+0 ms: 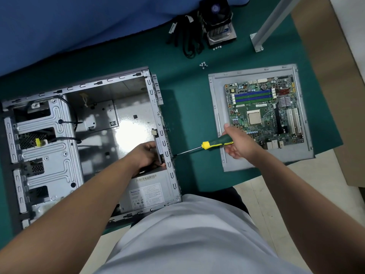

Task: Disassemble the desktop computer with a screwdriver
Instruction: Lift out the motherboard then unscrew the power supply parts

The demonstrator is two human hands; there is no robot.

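An open grey computer case (49,135) lies on its side on the green mat. My left hand (147,155) reaches inside it and grips a part at the rear wall, just above the power supply (147,192). My right hand (239,144) holds the green and yellow screwdriver (213,144) by its handle. The screwdriver's tip touches the outer face of the case's rear wall, opposite my left hand. The removed motherboard (264,109) lies on the grey side panel (219,99) to the right of the case.
A cooler with heatsink (217,22) and a bundle of black cables (187,38) lie at the back. Loose screws (203,65) sit between them and the panel. A grey metal post (270,22) stands at the back right. The mat's right edge meets a cardboard-brown surface (335,76).
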